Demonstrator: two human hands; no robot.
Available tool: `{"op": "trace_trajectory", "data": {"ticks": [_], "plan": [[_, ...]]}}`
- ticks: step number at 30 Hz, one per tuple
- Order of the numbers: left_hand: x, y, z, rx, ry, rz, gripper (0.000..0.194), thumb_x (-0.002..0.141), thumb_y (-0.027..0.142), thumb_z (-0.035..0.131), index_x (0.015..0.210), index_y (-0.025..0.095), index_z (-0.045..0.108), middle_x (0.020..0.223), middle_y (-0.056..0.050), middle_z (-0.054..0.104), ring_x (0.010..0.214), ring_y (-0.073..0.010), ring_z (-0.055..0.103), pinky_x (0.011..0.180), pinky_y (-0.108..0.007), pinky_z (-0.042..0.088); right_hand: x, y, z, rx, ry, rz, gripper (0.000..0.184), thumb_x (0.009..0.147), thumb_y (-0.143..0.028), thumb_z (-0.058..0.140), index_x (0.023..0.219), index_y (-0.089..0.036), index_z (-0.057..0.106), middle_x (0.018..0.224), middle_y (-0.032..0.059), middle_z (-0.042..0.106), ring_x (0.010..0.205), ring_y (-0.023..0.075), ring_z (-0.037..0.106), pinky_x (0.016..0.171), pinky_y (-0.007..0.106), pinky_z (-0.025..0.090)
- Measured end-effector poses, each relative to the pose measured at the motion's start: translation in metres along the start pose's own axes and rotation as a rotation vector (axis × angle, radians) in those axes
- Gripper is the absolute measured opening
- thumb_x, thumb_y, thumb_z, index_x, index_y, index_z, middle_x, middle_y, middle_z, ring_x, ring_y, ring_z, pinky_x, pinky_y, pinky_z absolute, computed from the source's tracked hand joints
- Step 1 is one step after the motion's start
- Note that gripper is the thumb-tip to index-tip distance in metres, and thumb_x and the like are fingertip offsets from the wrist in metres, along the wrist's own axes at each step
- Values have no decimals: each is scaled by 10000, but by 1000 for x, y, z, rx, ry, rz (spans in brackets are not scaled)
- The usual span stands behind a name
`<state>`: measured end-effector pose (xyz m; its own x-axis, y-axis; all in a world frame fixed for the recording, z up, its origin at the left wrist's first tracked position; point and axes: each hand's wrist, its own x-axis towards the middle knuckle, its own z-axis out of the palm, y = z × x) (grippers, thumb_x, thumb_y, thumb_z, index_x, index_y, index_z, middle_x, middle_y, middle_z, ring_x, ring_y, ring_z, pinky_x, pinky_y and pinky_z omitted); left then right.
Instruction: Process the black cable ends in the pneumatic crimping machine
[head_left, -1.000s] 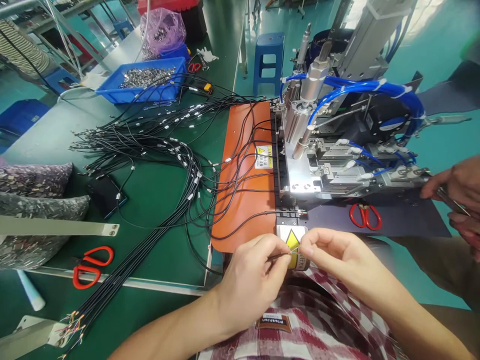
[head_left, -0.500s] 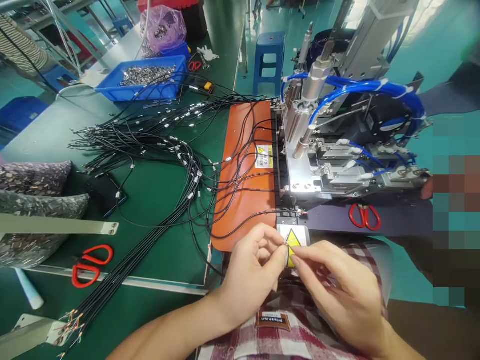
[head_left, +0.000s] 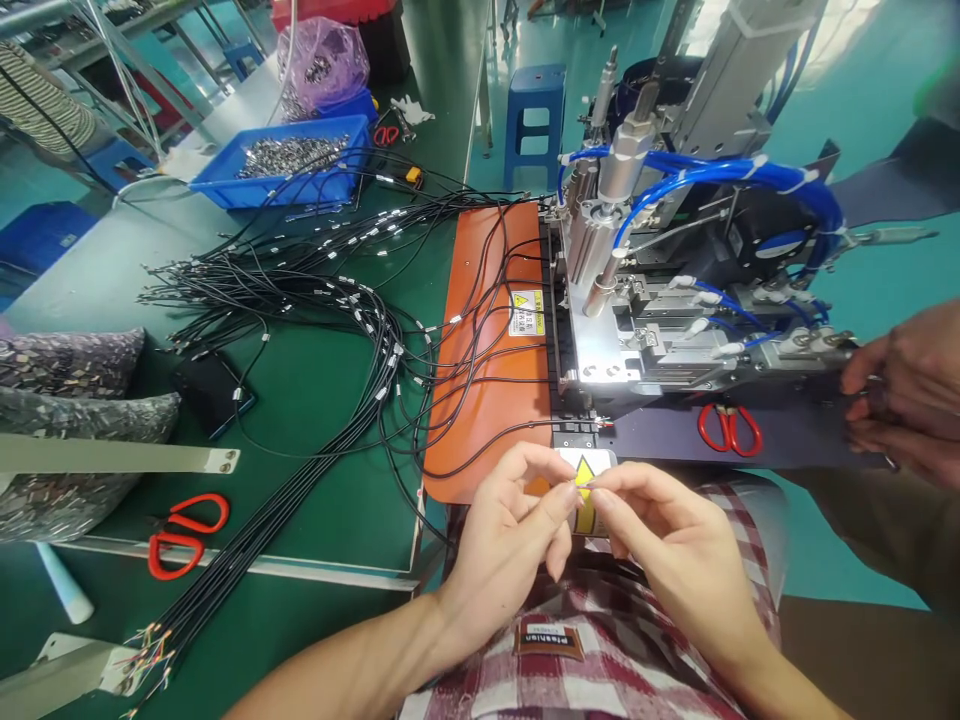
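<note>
My left hand (head_left: 506, 535) and my right hand (head_left: 667, 545) meet fingertip to fingertip just in front of the machine's yellow warning label (head_left: 583, 470). Both pinch the thin end of a black cable, too small to see clearly between the fingers. Right behind them lies the orange mat (head_left: 491, 350) with several black cables (head_left: 480, 350) running across it into the metal machine (head_left: 637, 310). A loose mass of black cables (head_left: 300, 290) spreads over the green table (head_left: 315, 400) to the left.
Red scissors (head_left: 184, 535) lie at the table's near left; another red pair (head_left: 727, 428) sits under the machine. A blue tray of metal parts (head_left: 289, 165) stands at the back. Another person's hands (head_left: 904, 390) work at the machine's right end. A blue stool (head_left: 536, 105) stands behind.
My two hands have stayed pinched together at the label, shifting only slightly. The other person's hands show again at the right.
</note>
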<state>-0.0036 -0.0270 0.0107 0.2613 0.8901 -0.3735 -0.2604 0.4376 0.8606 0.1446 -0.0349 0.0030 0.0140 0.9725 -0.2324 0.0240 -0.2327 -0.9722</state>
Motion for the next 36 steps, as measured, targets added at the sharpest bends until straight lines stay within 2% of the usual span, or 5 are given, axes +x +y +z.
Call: {"op": "trace_trajectory", "data": {"ticks": [9, 15, 25, 31, 36], "plan": [[2, 1, 4, -126, 77, -49, 128, 898, 255, 578, 873, 166, 491, 552, 81, 465, 380, -8, 309, 424, -170, 195, 3, 0, 8, 114, 29, 65, 139, 776, -321, 723, 776, -189, 678, 628, -16, 590, 450, 78, 470, 410, 183, 404], [0, -3, 5, -134, 151, -12, 137, 903, 269, 575, 868, 177, 479, 537, 95, 393, 412, -18, 312, 434, -166, 187, 1, -6, 19, 260, -142, 260, 269, 807, -413, 685, 722, -167, 616, 502, -38, 536, 383, 52, 373, 372, 169, 310], [0, -1, 0, 22, 165, 75, 177, 889, 324, 601, 862, 187, 492, 577, 89, 392, 419, -18, 286, 421, -173, 180, 6, -12, 4, 110, 27, 120, 240, 766, -403, 716, 796, -171, 662, 532, -38, 521, 432, 88, 454, 431, 206, 412], [-1, -2, 0, 36, 166, 81, 199, 868, 339, 627, 858, 187, 498, 592, 79, 410, 423, -22, 304, 415, -175, 189, 9, -9, 7, 230, -202, 246, 282, 764, -431, 723, 768, -155, 664, 564, -27, 537, 429, 75, 420, 426, 210, 361], [-2, -5, 0, 34, 162, 105, 196, 867, 339, 625, 844, 187, 504, 574, 81, 391, 431, -28, 314, 420, -171, 200, 9, -5, 12, 482, -241, 349, 215, 786, -347, 734, 740, -153, 655, 555, -55, 490, 439, 37, 360, 450, 178, 275]]}}
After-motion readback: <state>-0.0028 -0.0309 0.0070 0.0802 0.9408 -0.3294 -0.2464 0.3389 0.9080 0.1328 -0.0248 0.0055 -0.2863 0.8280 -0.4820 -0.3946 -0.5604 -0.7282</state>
